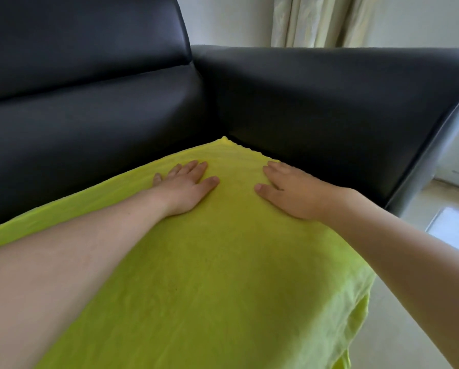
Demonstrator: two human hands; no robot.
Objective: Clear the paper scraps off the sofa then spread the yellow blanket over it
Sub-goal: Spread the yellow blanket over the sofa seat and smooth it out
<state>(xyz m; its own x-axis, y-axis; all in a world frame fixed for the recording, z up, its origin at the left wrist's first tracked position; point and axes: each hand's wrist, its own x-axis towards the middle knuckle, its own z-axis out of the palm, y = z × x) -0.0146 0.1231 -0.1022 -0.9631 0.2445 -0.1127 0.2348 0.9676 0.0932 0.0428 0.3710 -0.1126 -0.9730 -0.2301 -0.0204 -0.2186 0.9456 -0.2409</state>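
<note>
Pale walls and a light curtain [321, 20] back a black leather sofa [89, 107] whose armrest [329, 102] closes off the right end of the seat. Spread across that seat lies the yellow blanket [209, 275], its long axis running left to right along the cushion, its far right corner reaching the angle where backrest meets armrest, its near edge hanging over the front toward the pale floor [409, 328]. A person leans in with both arms: the left hand [188, 187] and the right hand [287, 193] rest flat on the blanket, fingers straight and spread, gripping nothing, side by side near that far corner. No paper scraps show on the visible sofa, so the clearing looks done and the spreading appears nearly finished. Any remaining smoothing would likely run outward from between the hands, the right hand being nearer the armrest edge. No containers are in view.
</note>
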